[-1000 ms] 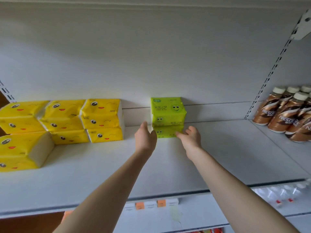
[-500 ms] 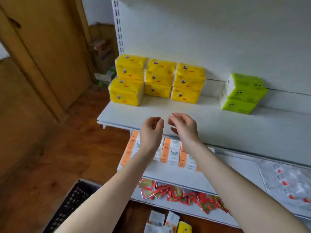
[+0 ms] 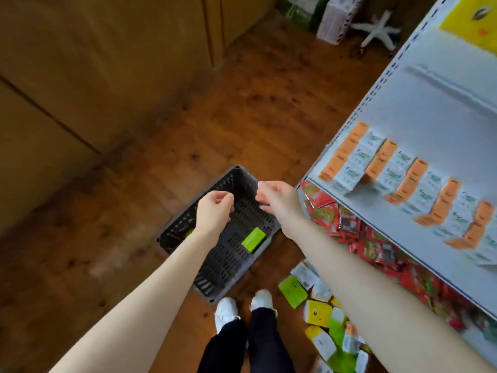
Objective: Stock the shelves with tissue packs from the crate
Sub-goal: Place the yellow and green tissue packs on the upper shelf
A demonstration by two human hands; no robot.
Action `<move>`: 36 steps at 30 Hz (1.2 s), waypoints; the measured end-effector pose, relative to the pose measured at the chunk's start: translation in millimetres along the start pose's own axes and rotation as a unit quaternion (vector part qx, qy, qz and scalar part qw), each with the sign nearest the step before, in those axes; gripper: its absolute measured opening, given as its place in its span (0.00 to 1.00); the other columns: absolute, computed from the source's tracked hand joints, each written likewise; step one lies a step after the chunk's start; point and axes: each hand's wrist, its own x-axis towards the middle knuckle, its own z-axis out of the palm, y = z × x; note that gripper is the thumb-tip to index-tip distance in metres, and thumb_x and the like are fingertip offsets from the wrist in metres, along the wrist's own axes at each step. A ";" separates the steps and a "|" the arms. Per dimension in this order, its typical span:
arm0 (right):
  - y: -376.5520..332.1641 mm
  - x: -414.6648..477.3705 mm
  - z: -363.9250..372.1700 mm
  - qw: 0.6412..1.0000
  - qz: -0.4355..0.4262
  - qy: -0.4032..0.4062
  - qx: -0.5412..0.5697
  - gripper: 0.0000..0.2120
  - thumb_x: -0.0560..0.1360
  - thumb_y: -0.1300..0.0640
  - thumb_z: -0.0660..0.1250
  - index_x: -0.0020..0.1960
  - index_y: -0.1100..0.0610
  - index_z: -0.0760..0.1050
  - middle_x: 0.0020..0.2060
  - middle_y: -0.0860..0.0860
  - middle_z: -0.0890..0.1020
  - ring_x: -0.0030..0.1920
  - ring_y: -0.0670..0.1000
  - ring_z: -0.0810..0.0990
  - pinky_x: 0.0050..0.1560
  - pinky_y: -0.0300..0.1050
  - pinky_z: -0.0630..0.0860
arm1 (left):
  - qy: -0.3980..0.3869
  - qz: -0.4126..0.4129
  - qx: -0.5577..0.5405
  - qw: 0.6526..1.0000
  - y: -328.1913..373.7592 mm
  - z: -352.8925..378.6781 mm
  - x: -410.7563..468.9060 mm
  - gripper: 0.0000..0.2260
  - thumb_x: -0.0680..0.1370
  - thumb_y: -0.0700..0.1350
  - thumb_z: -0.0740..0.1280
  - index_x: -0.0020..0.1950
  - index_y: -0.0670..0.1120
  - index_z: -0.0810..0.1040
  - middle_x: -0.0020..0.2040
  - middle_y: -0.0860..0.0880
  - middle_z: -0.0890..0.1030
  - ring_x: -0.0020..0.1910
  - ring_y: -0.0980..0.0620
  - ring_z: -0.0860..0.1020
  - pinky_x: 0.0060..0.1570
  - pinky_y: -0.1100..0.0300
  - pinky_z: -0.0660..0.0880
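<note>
One pack point(image 3: 254, 239) is seen lying in the crate point(image 3: 231, 265) near one long wall, so stocking is judged nearly done, with this fetch left. The left hand point(image 3: 215, 214) and right hand point(image 3: 277, 203) are held above the crate, fingers loosely curled, nothing gripped. Open floor point(image 3: 242, 117) is left round the crate, but the shelf point(image 3: 416, 109) edge is set close beside the right forearm point(image 3: 336, 265).

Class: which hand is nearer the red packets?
Right. The right hand is just left of the red packets; the left hand is farther left, over the crate.
</note>
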 end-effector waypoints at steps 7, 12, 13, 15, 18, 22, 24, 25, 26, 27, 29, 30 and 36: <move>118.1 78.3 73.1 0.988 0.099 -0.084 -0.080 0.06 0.78 0.55 0.62 0.51 0.57 0.74 0.50 0.55 0.79 0.52 0.52 0.79 0.51 0.45 0.77 | 0.070 -0.137 0.008 0.988 -154.1 -32.4 79.8 0.11 0.78 0.44 0.63 0.56 0.41 0.78 0.43 0.46 0.80 0.39 0.51 0.77 0.49 0.53 0.76; 239.9 153.0 119.5 0.970 0.147 -0.119 -0.152 0.07 0.78 0.57 0.62 0.52 0.58 0.75 0.49 0.54 0.79 0.53 0.53 0.79 0.56 0.50 0.78 | 0.102 -0.212 0.069 0.970 -282.7 -9.1 151.7 0.14 0.78 0.47 0.63 0.60 0.42 0.76 0.55 0.42 0.80 0.55 0.42 0.78 0.58 0.47 0.75; 262.1 167.1 127.1 0.966 0.152 -0.125 -0.166 0.08 0.78 0.57 0.62 0.53 0.59 0.76 0.48 0.54 0.79 0.54 0.54 0.79 0.58 0.53 0.77 | 0.103 -0.225 0.079 0.966 -304.1 -3.4 166.0 0.15 0.78 0.47 0.63 0.61 0.41 0.75 0.57 0.42 0.79 0.56 0.41 0.77 0.59 0.49 0.74; 303.5 195.1 142.4 0.960 0.159 -0.133 -0.188 0.12 0.78 0.57 0.61 0.53 0.65 0.75 0.51 0.59 0.80 0.57 0.59 0.78 0.59 0.59 0.75 | 0.107 -0.237 0.092 0.961 -344.6 7.4 196.9 0.17 0.78 0.47 0.62 0.63 0.40 0.74 0.59 0.41 0.78 0.59 0.41 0.75 0.60 0.53 0.72; 360.7 237.1 168.7 0.953 0.166 -0.134 -0.213 0.15 0.77 0.57 0.61 0.59 0.66 0.73 0.57 0.62 0.78 0.59 0.63 0.76 0.60 0.61 0.74 | 0.125 -0.250 0.100 0.955 -396.1 22.0 243.0 0.18 0.78 0.46 0.62 0.65 0.38 0.71 0.62 0.40 0.76 0.61 0.42 0.74 0.59 0.56 0.69; 421.0 291.7 199.9 0.940 0.166 -0.182 -0.236 0.20 0.79 0.57 0.60 0.69 0.59 0.66 0.57 0.53 0.75 0.52 0.48 0.72 0.55 0.42 0.69 | 0.169 -0.287 0.088 0.939 -453.9 36.8 300.6 0.18 0.78 0.43 0.61 0.65 0.37 0.69 0.62 0.38 0.74 0.60 0.39 0.73 0.59 0.52 0.70; 441.1 316.0 214.0 0.932 0.173 -0.209 -0.241 0.21 0.79 0.56 0.59 0.71 0.59 0.62 0.61 0.53 0.73 0.55 0.49 0.72 0.56 0.42 0.68 | 0.187 -0.308 0.082 0.929 -477.4 42.5 326.1 0.17 0.77 0.43 0.61 0.64 0.37 0.68 0.62 0.37 0.74 0.61 0.37 0.72 0.59 0.50 0.70; 449.7 328.1 221.1 0.929 0.170 -0.217 -0.245 0.22 0.79 0.56 0.59 0.72 0.59 0.61 0.64 0.54 0.72 0.59 0.52 0.72 0.57 0.43 0.68 | 0.198 -0.313 0.077 0.926 -487.0 44.5 337.5 0.17 0.77 0.42 0.62 0.64 0.37 0.68 0.62 0.37 0.73 0.61 0.37 0.72 0.59 0.50 0.70; 457.1 338.8 228.4 0.928 0.168 -0.221 -0.248 0.24 0.79 0.55 0.59 0.72 0.58 0.60 0.67 0.54 0.70 0.64 0.55 0.71 0.58 0.44 0.68 | 0.208 -0.313 0.072 0.924 -495.3 46.2 348.4 0.17 0.76 0.41 0.61 0.64 0.37 0.68 0.62 0.37 0.73 0.61 0.37 0.72 0.59 0.51 0.70; 463.6 348.6 235.6 0.927 0.167 -0.225 -0.249 0.25 0.79 0.55 0.59 0.73 0.58 0.58 0.69 0.54 0.68 0.66 0.56 0.69 0.58 0.44 0.67 | 0.216 -0.311 0.067 0.923 -502.0 47.9 358.6 0.18 0.77 0.41 0.61 0.65 0.37 0.67 0.63 0.37 0.73 0.62 0.37 0.72 0.58 0.51 0.70; 474.6 363.9 248.5 0.925 0.171 -0.233 -0.246 0.24 0.79 0.54 0.59 0.73 0.58 0.59 0.70 0.54 0.67 0.67 0.57 0.67 0.59 0.45 0.66 | 0.230 -0.308 0.062 0.921 -510.3 50.4 375.6 0.19 0.78 0.42 0.61 0.67 0.38 0.65 0.65 0.38 0.72 0.63 0.38 0.71 0.58 0.51 0.70; 479.2 368.2 253.0 0.925 0.173 -0.237 -0.243 0.23 0.79 0.54 0.60 0.72 0.58 0.61 0.69 0.55 0.68 0.67 0.57 0.68 0.59 0.46 0.66 | 0.235 -0.308 0.063 0.920 -513.1 51.4 382.1 0.19 0.78 0.43 0.61 0.67 0.38 0.64 0.65 0.39 0.72 0.63 0.38 0.71 0.58 0.52 0.70; 470.3 364.6 243.8 0.934 0.166 -0.233 -0.214 0.17 0.78 0.52 0.61 0.65 0.58 0.70 0.57 0.53 0.75 0.58 0.52 0.72 0.55 0.45 0.67 | 0.244 -0.311 0.011 0.919 -509.6 51.9 384.3 0.16 0.78 0.45 0.62 0.64 0.40 0.70 0.60 0.41 0.76 0.59 0.39 0.74 0.54 0.54 0.72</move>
